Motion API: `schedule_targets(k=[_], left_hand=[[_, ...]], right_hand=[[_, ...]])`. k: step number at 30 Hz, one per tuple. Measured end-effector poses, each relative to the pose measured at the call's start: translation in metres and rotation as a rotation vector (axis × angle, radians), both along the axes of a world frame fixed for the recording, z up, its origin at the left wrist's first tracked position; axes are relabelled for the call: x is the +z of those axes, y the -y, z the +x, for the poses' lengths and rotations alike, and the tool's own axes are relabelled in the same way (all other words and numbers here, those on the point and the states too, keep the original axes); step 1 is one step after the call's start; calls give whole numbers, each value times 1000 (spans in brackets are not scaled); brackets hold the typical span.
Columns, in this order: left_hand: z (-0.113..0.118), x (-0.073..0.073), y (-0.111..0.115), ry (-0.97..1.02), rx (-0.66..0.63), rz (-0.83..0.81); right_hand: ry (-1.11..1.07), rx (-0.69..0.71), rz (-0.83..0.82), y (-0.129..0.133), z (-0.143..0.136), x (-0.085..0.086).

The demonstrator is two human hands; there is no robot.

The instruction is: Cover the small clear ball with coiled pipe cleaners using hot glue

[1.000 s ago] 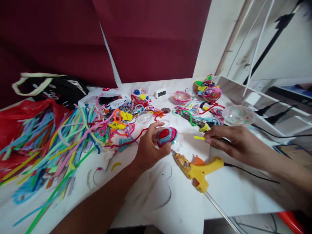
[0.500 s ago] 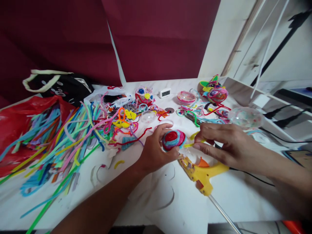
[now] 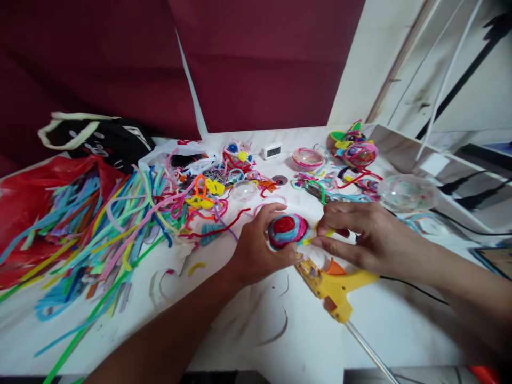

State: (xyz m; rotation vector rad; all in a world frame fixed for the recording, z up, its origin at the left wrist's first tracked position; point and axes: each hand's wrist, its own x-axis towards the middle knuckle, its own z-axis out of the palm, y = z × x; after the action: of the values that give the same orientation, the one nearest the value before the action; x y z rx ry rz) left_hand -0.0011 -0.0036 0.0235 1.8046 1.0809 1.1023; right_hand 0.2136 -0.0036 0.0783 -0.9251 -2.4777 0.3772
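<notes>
A small ball (image 3: pixel 288 230) wound in red, blue and pink pipe cleaner is gripped between the thumb and fingers of my left hand (image 3: pixel 260 242). To its right, my right hand (image 3: pixel 352 232) pinches a yellow strip (image 3: pixel 308 241) whose end meets the ball's right side. Just below both hands lies a yellow glue gun (image 3: pixel 338 290) with an orange trigger piece. Part of the yellow strip is hidden by my right fingers.
Many pipe cleaners (image 3: pixel 132 218) spread over the left, beside a red bag (image 3: pixel 24 186). Behind are decorated balls (image 3: pixel 237 154), a small clock (image 3: pixel 272 151) and a pink-rimmed clear bowl (image 3: pixel 308 159). A clear dome (image 3: pixel 408 192) sits at the right.
My right hand has moved slightly left, bringing the yellow strip closer against the ball. My left hand keeps its hold, and the whole view has shifted a little.
</notes>
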Motion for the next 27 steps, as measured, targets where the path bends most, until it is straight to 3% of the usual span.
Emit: schedule_targets(k=[16,27], left_hand=[[-3,-1,-1,-66,0,52],[-1,0,-1,6,1,-41]], right_hand=[[25,-236,-199,1,-13,4],[35,-278,-200,0,-17,5]])
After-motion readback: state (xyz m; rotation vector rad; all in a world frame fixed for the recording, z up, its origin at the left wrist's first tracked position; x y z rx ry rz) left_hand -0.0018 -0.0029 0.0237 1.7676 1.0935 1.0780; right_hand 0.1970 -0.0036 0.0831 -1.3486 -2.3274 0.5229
